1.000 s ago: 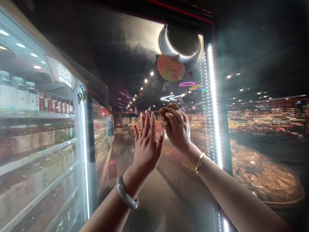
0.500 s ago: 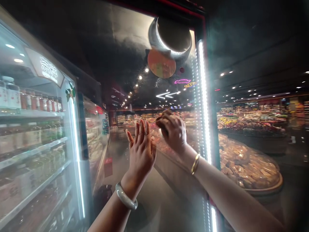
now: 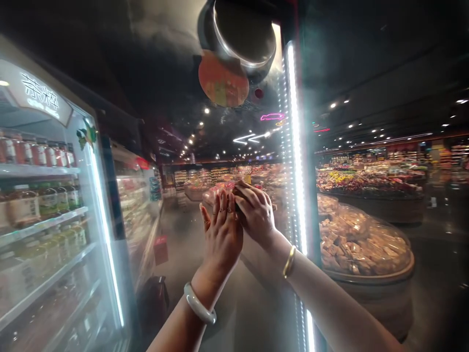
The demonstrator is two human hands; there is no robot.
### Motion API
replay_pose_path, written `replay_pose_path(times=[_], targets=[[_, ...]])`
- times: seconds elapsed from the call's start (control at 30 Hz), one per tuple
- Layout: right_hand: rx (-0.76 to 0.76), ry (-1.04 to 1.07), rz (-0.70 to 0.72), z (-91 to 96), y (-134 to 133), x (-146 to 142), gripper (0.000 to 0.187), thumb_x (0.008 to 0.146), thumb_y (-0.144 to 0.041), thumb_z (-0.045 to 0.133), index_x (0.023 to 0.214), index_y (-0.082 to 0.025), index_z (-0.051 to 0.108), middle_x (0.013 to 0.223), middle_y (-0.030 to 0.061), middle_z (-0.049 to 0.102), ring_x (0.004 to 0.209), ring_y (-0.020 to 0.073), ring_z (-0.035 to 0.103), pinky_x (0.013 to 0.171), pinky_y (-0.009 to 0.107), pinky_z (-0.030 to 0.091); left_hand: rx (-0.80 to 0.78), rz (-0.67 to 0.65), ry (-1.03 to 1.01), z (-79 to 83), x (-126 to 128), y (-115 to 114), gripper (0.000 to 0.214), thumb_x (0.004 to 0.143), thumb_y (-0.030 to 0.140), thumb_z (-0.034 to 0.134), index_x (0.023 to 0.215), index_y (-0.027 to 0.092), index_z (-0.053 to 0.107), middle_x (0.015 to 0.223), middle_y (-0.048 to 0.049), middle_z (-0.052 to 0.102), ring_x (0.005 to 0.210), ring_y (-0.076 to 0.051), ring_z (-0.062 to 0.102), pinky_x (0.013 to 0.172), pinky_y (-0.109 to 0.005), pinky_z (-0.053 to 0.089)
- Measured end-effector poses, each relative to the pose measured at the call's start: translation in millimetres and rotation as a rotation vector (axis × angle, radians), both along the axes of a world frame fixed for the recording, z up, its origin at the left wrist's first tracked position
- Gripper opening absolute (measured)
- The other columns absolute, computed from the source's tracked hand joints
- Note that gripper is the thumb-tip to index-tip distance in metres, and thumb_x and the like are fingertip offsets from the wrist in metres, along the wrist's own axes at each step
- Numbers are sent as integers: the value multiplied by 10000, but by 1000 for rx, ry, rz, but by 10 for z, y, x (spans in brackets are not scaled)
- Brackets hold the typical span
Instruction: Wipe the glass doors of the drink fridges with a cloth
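My left hand [image 3: 223,232] is raised in front of a see-through glass pane [image 3: 252,283], its fingers stretched out and pointing up. A pale bangle sits on that wrist. Beside it, and overlapping it at the fingers, my right hand [image 3: 256,210] is curled, with a gold bangle on the wrist. Something dark brown shows under the right fingers, but its kind is hidden. Whether either palm presses on the pane cannot be told. A bright light strip [image 3: 298,146] runs along the pane's right edge. An orange round patch [image 3: 223,78] appears above the hands.
At the left stands a lit drinks cooler [image 3: 82,215] with bottles [image 3: 46,151] on its shelves. A red box [image 3: 160,250] is low along the aisle. To the right is a round display bin [image 3: 366,244] of packed goods, with produce stands behind.
My right hand has come down and left until it meets the left hand. My left hand has shifted slightly right and lower. The view has turned a little to the right.
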State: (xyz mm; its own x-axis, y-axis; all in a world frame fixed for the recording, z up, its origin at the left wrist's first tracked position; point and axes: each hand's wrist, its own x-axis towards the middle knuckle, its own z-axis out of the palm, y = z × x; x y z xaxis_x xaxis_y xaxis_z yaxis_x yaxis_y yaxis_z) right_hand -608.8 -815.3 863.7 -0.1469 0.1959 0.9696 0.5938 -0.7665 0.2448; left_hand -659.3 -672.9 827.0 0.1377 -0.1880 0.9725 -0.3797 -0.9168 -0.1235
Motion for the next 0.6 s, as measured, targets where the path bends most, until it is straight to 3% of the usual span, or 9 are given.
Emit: replay_pose_path(times=[0.1,0.17,0.23,0.27,0.33,0.4,0.47,0.53,0.6], targets=[[-179,-44,-1,584,-71,74,315,1014,-319,572,1315,-313,662,1486,8,622,1360,218,556,1168,422,469,-1,6,0,149,46,-122,813,1025,180,455,1679,178,-27,1714,-190,240,1624,-284,125,1320,-602,32],[-94,-56,-6,1047,-278,185,280,997,-289,593,1260,-305,688,1407,9,668,1322,240,577,1152,475,481,14,3,-20,275,30,-177,800,1025,181,449,1681,180,-9,1726,-174,215,1628,-283,113,1321,-599,30],[91,-28,31,1255,-511,293,268,992,-322,604,1241,-271,690,1357,50,683,1299,247,589,1149,479,488,22,-13,-35,335,7,-205,803,1024,188,457,1682,188,-4,1732,-157,200,1629,-278,113,1325,-584,25],[176,-29,60,1215,-595,328,266,997,-334,592,1233,-256,689,1339,72,684,1283,246,599,1140,476,498,18,-21,-35,325,1,-210,807,1024,192,464,1682,197,-2,1733,-150,200,1628,-274,117,1327,-577,19],[280,-34,91,874,-645,332,289,1001,-316,557,1252,-229,670,1328,105,676,1294,259,593,1124,495,509,-2,-29,-30,219,2,-212,812,1022,191,475,1683,221,4,1731,-137,209,1624,-267,129,1328,-567,1],[255,-15,98,357,-543,255,325,993,-257,521,1294,-227,641,1325,114,678,1294,268,597,1124,529,505,-15,-19,-18,37,13,-221,805,1024,176,466,1684,243,8,1726,-129,224,1621,-259,143,1328,-562,-16],[126,-21,90,-73,-384,151,365,981,-233,534,1337,-239,612,1381,104,662,1331,270,578,1170,541,467,-15,-2,-5,-152,26,-246,796,1029,165,448,1683,241,1,1716,-134,246,1617,-252,158,1329,-557,-23],[-55,-10,66,-247,-298,91,417,973,-253,585,1389,-285,582,1493,71,603,1406,257,531,1195,496,457,-24,18,14,-295,33,-281,791,1030,159,435,1682,232,-6,1707,-138,263,1616,-251,160,1328,-558,-30],[-56,7,78,-197,-359,109,423,969,-254,600,1389,-301,583,1479,64,612,1406,252,533,1202,490,458,-47,40,33,-375,36,-308,791,1025,153,436,1682,231,1,1704,-135,269,1617,-253,149,1323,-567,-49]])
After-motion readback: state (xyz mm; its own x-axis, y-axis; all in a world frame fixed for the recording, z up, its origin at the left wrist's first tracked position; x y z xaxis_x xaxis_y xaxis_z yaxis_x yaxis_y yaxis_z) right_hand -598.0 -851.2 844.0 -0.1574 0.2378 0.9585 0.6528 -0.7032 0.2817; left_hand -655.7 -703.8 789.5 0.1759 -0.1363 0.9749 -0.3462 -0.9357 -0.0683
